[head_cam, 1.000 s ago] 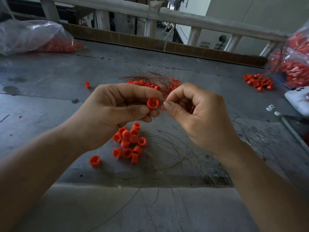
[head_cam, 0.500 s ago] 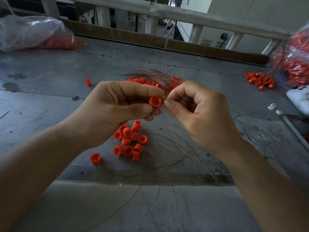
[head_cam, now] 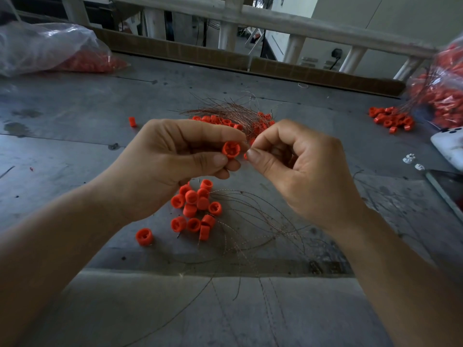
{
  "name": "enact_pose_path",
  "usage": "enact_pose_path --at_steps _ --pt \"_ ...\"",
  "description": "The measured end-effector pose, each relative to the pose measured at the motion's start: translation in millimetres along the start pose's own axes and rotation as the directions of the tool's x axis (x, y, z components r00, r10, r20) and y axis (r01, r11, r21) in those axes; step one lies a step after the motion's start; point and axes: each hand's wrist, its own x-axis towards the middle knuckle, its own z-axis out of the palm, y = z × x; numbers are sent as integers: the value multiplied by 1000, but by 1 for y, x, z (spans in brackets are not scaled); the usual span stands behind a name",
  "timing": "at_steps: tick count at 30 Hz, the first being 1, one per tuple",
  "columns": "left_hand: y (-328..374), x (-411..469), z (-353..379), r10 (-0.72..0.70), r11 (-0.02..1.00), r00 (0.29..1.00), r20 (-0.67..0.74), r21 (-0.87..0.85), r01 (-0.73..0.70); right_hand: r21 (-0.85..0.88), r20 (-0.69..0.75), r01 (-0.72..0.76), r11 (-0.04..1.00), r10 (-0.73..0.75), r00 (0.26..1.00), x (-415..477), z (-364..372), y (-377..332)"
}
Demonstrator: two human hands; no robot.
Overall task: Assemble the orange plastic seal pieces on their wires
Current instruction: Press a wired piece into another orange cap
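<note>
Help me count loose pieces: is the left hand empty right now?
No, the left hand pinches an orange seal piece between its thumb and fingers.

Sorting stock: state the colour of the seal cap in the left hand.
Seal cap: orange-red, head view.

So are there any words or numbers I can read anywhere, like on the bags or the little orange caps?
None: no word, number or sign can be read anywhere.
Orange seal piece in the left hand: plain, no print.
Small orange part pinched by the right hand: mostly hidden.
Clear bag at left, clear bag at right: no label shows.
White device at the right edge: no marking readable.
</note>
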Motion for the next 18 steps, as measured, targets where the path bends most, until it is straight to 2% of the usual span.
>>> enact_pose_path --at_steps 12,18 --pt "-3 0 -2 -7 999 1000 -14 -32 6 192 85 -159 968 145 986 1 -3 0" --pt "-5 0 1 -11 999 1000 -8 -48 11 186 199 -144 972 106 974 -2 5 0"
